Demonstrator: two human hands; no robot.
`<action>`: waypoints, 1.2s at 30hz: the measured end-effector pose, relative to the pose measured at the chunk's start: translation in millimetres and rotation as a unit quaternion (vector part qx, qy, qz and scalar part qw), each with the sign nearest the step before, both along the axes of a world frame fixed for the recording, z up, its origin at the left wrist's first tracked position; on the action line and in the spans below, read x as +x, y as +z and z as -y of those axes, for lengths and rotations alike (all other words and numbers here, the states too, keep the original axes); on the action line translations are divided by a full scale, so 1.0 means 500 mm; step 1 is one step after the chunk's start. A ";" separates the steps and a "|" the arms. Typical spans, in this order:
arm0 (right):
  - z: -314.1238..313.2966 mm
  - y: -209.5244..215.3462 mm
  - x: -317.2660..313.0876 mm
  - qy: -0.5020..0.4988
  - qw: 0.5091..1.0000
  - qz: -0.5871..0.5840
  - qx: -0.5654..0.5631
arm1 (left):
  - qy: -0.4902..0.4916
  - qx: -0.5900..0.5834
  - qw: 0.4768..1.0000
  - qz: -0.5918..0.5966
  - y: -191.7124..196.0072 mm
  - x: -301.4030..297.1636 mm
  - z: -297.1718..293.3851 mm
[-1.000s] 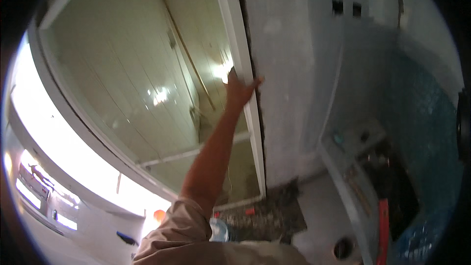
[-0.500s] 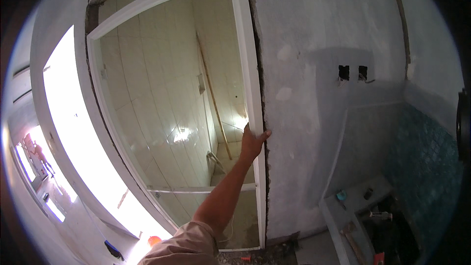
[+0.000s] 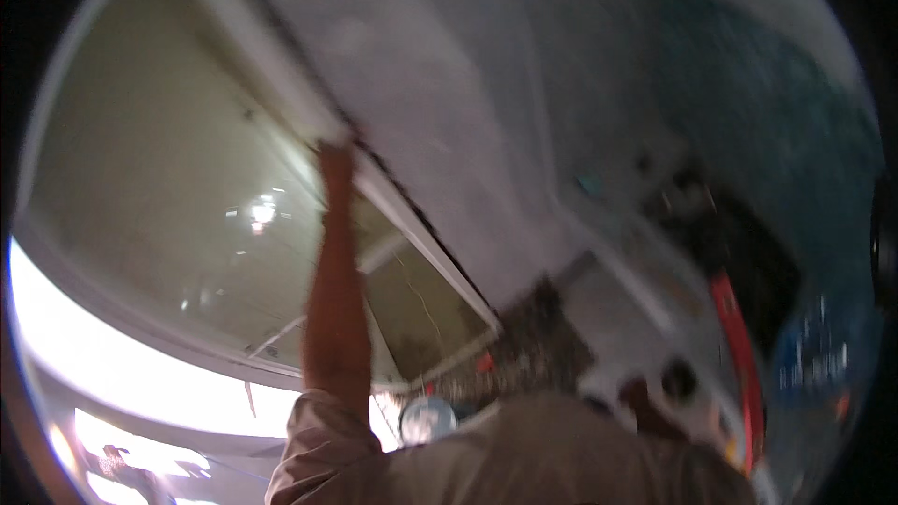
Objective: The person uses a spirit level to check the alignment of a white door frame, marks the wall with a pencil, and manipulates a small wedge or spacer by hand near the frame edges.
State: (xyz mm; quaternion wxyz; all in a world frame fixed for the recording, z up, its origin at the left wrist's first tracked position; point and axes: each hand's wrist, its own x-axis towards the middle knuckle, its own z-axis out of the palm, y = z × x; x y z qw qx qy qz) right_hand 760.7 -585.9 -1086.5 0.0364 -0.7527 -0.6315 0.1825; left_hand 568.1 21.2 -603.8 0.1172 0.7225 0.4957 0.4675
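Observation:
My left arm reaches up to the white door frame (image 3: pixel 412 224), which tilts across the view. My left hand (image 3: pixel 335 154) grips the side post of that frame, though motion blurs the fingers. Beside the post, a narrow dark gap runs along the grey plastered wall (image 3: pixel 440 122). Low on the right, my right hand (image 3: pixel 639 400) hangs near my body above the floor, smeared and partly dark. I cannot make out its fingers or anything in them. A long red bar (image 3: pixel 741 365), perhaps a spirit level, leans close to the right hand's side.
A pale tiled wall (image 3: pixel 140 131) shows through the frame, with a thin crossbar (image 3: pixel 276 337) low down. Below lie rubble (image 3: pixel 524 346) and a round light bucket (image 3: pixel 427 419). At the right are a grey ledge (image 3: pixel 636 290), a dark recess (image 3: pixel 748 252) and teal tiles (image 3: pixel 739 84).
My view has swung down and to the right, so the frame appears tilted and further left. My left hand stays on the post. My right hand and the red bar have come into view.

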 end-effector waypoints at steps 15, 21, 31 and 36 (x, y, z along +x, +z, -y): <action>0.158 0.321 0.224 -0.528 0.779 0.310 0.134 | -0.044 0.082 0.995 0.023 -0.188 -0.164 0.367; 0.506 0.206 0.449 -0.418 0.876 0.239 0.030 | 0.035 -0.574 0.809 -0.117 -0.653 -0.441 0.782; 0.581 0.300 0.433 -0.425 0.872 0.243 -0.017 | 0.160 -0.719 0.676 0.009 -0.866 -0.803 1.019; 0.347 0.448 0.302 -0.286 0.882 0.324 0.186 | 0.077 -0.670 0.723 0.152 -0.772 -0.741 1.014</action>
